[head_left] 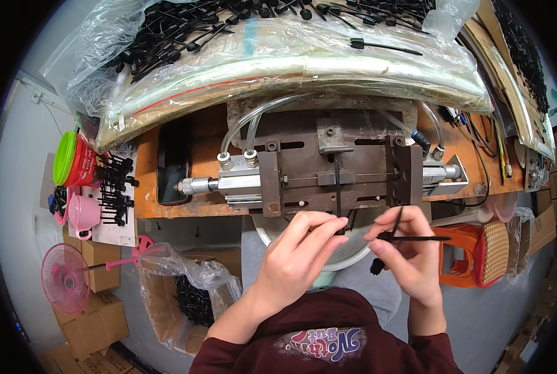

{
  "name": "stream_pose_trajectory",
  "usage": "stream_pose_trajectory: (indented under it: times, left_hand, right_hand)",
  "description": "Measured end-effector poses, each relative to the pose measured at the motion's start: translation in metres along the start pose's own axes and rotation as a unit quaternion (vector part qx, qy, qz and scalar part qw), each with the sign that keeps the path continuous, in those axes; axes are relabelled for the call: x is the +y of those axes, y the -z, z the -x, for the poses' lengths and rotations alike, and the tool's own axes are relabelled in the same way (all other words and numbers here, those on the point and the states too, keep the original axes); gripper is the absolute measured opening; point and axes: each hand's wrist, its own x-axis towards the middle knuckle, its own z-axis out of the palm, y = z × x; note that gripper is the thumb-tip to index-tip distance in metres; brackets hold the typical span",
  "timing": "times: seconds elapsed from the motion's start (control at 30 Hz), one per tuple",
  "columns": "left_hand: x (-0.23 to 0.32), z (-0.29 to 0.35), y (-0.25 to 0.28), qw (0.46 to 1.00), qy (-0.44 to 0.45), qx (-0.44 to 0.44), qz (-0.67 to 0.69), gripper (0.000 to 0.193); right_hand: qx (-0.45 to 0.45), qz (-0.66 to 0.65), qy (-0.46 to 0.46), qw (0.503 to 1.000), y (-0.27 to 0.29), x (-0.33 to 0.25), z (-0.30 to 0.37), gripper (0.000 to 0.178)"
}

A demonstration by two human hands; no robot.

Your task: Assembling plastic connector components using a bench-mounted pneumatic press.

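My left hand is closed in a pinch at the near end of a black cable tie. That tie lies lengthwise across the middle of a dark metal fixture, over a small grey block. My right hand, to the right and just off the fixture's front edge, grips a few more black cable ties with square heads between thumb and fingers. One of these points right, another up. Beneath both hands sits a pale mesh basket, partly covered by them.
Pneumatic cylinders with clear hoses flank the fixture on an orange bench. Behind lies a plastic-covered heap of black ties. A pink cup and a pink fan are left; an orange stool is right.
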Motion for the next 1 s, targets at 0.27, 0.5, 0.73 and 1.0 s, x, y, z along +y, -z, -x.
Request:
stream_pose_trajectory:
  times: [0.27, 0.5, 0.73, 1.0]
  left_hand:
    - [-0.003, -0.01, -0.008, 0.966, -0.104, -0.039, -0.234, 0.022]
    - [-0.001, -0.02, -0.008, 0.957, -0.106, -0.044, -0.267, 0.023]
    - [0.001, -0.021, -0.008, 0.955, -0.097, -0.055, -0.276, 0.022]
    - [0.006, -0.018, 0.005, 0.989, -0.061, -0.084, -0.108, 0.029]
  right_hand:
    - [0.0, -0.199, -0.029, 0.98, 0.014, -0.001, -0.002, 0.01]
    - [0.006, -0.247, -0.068, 0.966, 0.017, 0.003, 0.0, 0.01]
    - [0.009, -0.225, -0.113, 0.968, 0.012, 0.001, -0.003, 0.011]
    - [0.02, -0.19, -0.105, 0.976, 0.007, 0.005, -0.008, 0.012]
